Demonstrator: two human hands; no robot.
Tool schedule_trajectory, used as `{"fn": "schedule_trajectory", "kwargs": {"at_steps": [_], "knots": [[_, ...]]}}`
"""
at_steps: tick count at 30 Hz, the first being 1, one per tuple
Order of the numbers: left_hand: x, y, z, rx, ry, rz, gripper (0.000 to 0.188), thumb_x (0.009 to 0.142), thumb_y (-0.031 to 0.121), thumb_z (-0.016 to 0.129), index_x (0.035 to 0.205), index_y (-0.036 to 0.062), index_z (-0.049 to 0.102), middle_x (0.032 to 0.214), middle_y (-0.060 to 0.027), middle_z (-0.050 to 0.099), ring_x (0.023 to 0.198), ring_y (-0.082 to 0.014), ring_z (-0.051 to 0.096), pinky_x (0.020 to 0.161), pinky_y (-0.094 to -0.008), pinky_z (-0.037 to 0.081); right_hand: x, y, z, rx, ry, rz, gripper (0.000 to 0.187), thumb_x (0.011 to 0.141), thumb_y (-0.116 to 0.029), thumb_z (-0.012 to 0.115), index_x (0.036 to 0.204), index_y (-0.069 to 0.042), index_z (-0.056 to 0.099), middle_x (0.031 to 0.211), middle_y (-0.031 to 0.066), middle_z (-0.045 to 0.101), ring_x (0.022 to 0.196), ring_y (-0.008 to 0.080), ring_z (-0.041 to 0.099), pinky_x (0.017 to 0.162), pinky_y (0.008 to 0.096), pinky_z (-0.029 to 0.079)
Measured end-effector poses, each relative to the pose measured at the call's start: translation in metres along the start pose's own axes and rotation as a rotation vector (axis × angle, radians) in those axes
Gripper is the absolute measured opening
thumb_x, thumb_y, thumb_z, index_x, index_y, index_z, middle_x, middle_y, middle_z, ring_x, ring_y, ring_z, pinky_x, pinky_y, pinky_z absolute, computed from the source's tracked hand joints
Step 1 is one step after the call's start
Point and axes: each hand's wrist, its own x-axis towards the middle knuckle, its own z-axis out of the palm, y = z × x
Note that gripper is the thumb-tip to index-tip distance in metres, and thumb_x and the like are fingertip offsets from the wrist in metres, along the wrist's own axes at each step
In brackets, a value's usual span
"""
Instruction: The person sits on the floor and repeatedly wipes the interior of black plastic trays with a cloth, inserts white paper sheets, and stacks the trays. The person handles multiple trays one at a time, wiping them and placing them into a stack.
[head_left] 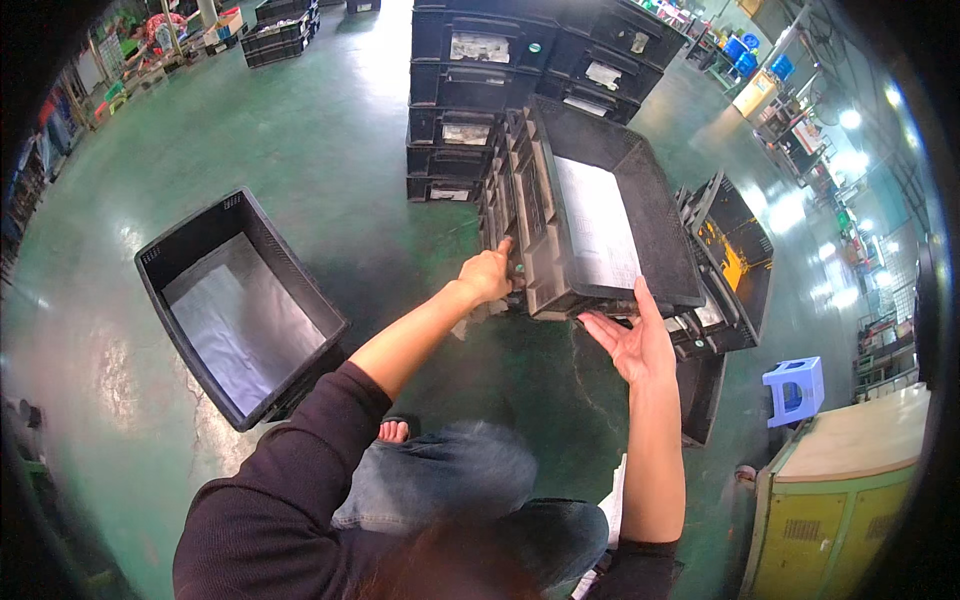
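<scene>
In front of me a black plastic crate (655,225) sits tilted on top of other black crates, a whitish sheet (597,220) lying in its bottom. My right hand (640,345) holds its near right edge, thumb up along the rim and the other fingers underneath. My left hand (487,275) is closed at the left side of the crates, its fingers curled against a crate wall; the fingertips are partly hidden. To the left, on the green floor (290,120), stands a separate black crate (178,345) with a grey-white liner inside.
Tall stacks of black crates (475,85) rise behind. More crates lie to the right, one with yellow-orange marks (735,260). Further right are a lilac plastic stool (797,390) and a green-yellow cabinet (815,530). Other crates (275,40) stand far left.
</scene>
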Motion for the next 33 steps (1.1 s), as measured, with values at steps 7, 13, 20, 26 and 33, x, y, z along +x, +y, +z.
{"fn": "schedule_trajectory", "kwargs": {"at_steps": [7, 13, 20, 26, 33], "knots": [[0.017, 0.003, 0.014, 0.211, -0.006, 0.09, 0.069, 0.085, 0.035, 0.057, 0.131, -0.009, 0.031, 0.096, -0.0213, 0.065, 0.09, -0.0336, 0.064, 0.078, -0.0412, 0.052, 0.052, -0.007, 0.038, 0.004, 0.029, -0.146, 0.073, 0.081, -0.03, 0.071, 0.127, 0.011, 0.031, 0.128, 0.0264, 0.037, 0.115, 0.047, 0.041, 0.081, 0.0501, 0.056], [0.019, 0.0, 0.022, 0.179, 0.021, 0.074, 0.07, 0.086, 0.04, 0.057, 0.132, -0.0074, 0.032, 0.088, -0.0218, 0.066, 0.084, -0.0364, 0.065, 0.073, -0.0432, 0.052, 0.09, -0.016, 0.056, 0.051, 0.031, -0.136, 0.064, 0.081, -0.033, 0.071, 0.12, 0.007, 0.04, 0.123, 0.0245, 0.042, 0.107, 0.0489, 0.048, 0.079, 0.0548, 0.055], [0.015, 0.01, 0.014, 0.163, 0.009, 0.016, 0.063, 0.085, 0.039, 0.059, 0.126, -0.0035, 0.034, 0.089, -0.0243, 0.065, 0.086, -0.0387, 0.065, 0.075, -0.0449, 0.052, 0.09, -0.024, 0.055, -0.044, 0.05, -0.092, 0.082, 0.079, -0.034, 0.073, 0.134, 0.004, 0.026, 0.134, 0.0296, 0.027, 0.105, 0.0518, 0.051, 0.082, 0.0571, 0.051], [0.017, 0.012, 0.011, 0.123, -0.064, -0.089, 0.057, 0.085, 0.037, 0.059, 0.119, 0.0016, 0.031, 0.094, -0.027, 0.064, 0.09, -0.0396, 0.063, 0.078, -0.0482, 0.05, 0.084, -0.019, 0.047, -0.123, 0.019, -0.128, 0.079, 0.078, -0.044, 0.07, 0.136, -0.003, 0.036, 0.135, 0.0318, 0.029, 0.106, 0.0465, 0.052, 0.075, 0.0557, 0.054], [0.024, 0.004, 0.022, 0.218, 0.04, -0.012, 0.062, 0.084, 0.04, 0.061, 0.121, 0.0006, 0.03, 0.089, -0.0282, 0.064, 0.084, -0.042, 0.064, 0.073, -0.0484, 0.051, 0.088, -0.019, 0.042, -0.216, -0.01, -0.096, 0.084, 0.077, -0.056, 0.065, 0.133, 0.001, 0.04, 0.14, 0.0221, 0.033, 0.111, 0.0453, 0.051, 0.069, 0.0573, 0.053]]}}
